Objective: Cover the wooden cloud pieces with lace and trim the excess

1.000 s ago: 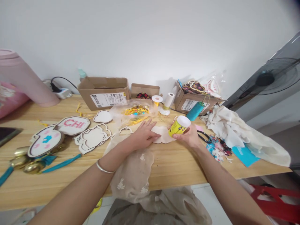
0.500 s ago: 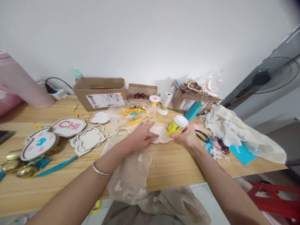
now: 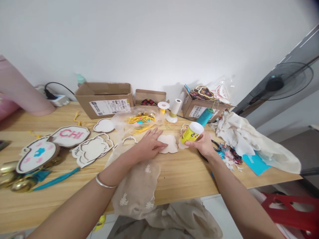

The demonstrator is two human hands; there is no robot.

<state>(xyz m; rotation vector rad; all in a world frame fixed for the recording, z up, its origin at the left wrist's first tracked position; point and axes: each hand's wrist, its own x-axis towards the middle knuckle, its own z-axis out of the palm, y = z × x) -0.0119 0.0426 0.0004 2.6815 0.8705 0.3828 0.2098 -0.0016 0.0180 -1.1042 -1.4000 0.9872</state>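
My left hand (image 3: 149,143) lies flat, fingers stretched out, its fingertips on the left side of a cream, scalloped flat piece (image 3: 169,144) on the table. In my right hand (image 3: 203,144) is a thick yellow glue stick (image 3: 190,133), tilted with its white round end up; its lower end is hard to make out. The glue stick is just right of the cream piece, above another pale shape (image 3: 183,145) partly hidden by it. Beneath my left forearm lies a sheer embroidered cloth (image 3: 136,186). Small wooden cut-outs (image 3: 93,149) rest to the left.
Cardboard boxes (image 3: 104,99) line the wall, with thread spools (image 3: 176,108) between them and a teal spool (image 3: 204,117) at right. Decorated plaques (image 3: 72,135) and brass bells (image 3: 23,183) lie left. Fabric scraps (image 3: 230,157), a blue sheet (image 3: 256,164) and crumpled cloth (image 3: 249,139) are at right.
My right hand has shifted the glue stick slightly right, off the cream piece's right edge, so more of the piece shows. My left hand stays on it. The view has turned slightly.
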